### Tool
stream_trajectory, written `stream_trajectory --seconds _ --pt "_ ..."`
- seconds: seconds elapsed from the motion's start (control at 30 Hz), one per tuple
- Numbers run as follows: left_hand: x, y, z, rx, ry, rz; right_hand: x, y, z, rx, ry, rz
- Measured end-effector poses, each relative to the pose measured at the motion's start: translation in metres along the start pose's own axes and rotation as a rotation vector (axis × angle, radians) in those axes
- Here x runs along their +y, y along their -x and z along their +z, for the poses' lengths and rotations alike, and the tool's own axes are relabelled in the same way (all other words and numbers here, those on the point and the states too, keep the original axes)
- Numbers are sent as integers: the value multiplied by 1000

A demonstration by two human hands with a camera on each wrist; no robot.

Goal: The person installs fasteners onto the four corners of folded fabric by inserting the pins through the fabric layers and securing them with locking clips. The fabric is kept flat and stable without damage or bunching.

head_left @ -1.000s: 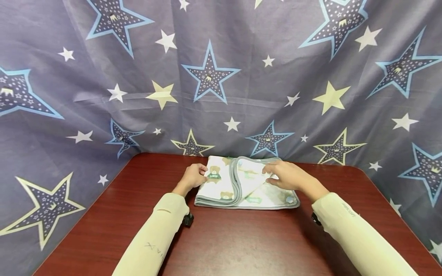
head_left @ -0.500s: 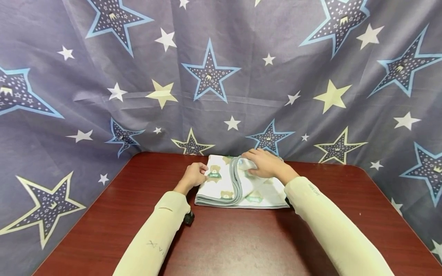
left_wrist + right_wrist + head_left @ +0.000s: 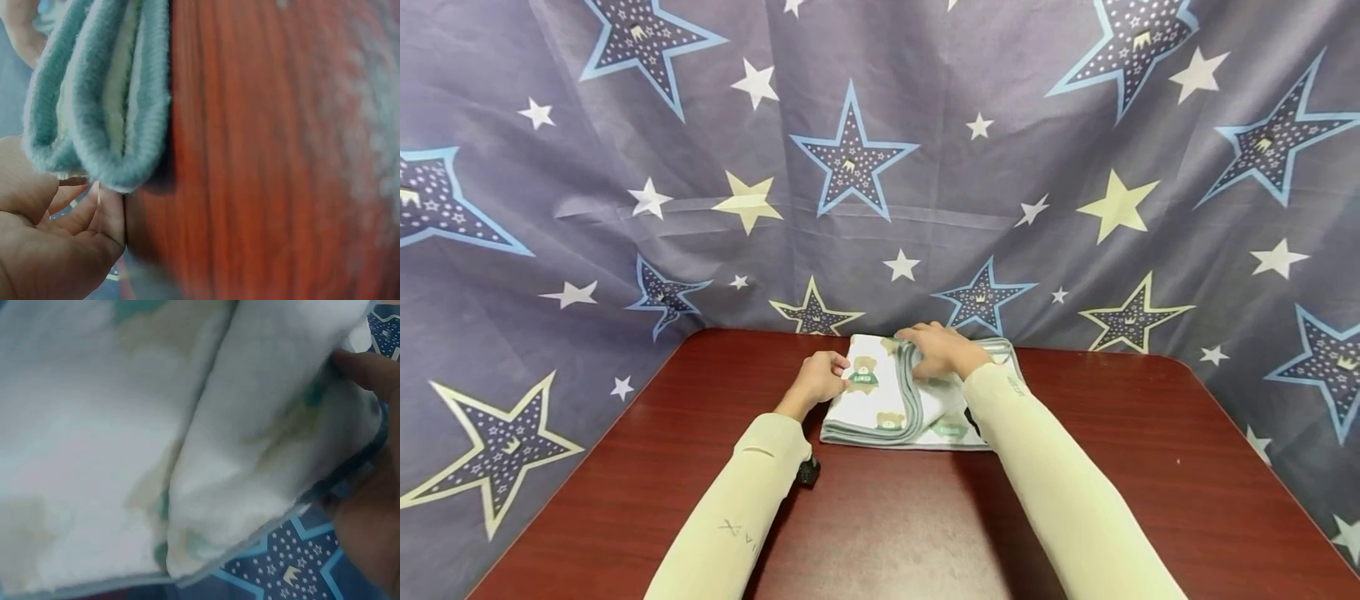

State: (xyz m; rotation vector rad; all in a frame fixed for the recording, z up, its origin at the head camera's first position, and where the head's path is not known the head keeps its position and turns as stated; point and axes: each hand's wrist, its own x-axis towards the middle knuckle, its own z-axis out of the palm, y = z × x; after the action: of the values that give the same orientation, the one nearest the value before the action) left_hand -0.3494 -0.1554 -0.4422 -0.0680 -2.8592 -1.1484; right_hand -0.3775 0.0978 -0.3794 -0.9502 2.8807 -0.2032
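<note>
A white baby blanket [image 3: 861,408] with teddy bear prints and grey-green trim lies folded at the back of the table. At its left side my left hand [image 3: 820,379] holds the edge with thumb and fingertips; the left wrist view shows its fingers [image 3: 109,215] tucked against the end of the stacked trim [image 3: 119,125]. Over the middle, my right hand [image 3: 942,348] grips an upper layer near the far edge. Seen from the right wrist, the thumb [image 3: 362,369] lies over this white layer, with a crease beside it. The right sleeve covers part of the blanket's right half.
The dark red wooden table [image 3: 880,517] extends toward the front and both sides. Right behind it hangs a grey curtain [image 3: 925,200] with star prints. A black wrist device [image 3: 808,472] shows under the left cuff.
My right hand has moved left across the blanket from its right half to the middle, near the curved trim, drawing an upper layer along. The left hand has stayed at the left edge.
</note>
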Motion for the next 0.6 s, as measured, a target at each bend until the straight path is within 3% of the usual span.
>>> stream_trajectory --seconds 0.23,0.6 --pt "-4 -1 1 -7 -19 8 -2 -8 9 -86 -37 28" --pt "-5 -3 -1 -10 -19 2 -1 -18 10 -139 -72 88"
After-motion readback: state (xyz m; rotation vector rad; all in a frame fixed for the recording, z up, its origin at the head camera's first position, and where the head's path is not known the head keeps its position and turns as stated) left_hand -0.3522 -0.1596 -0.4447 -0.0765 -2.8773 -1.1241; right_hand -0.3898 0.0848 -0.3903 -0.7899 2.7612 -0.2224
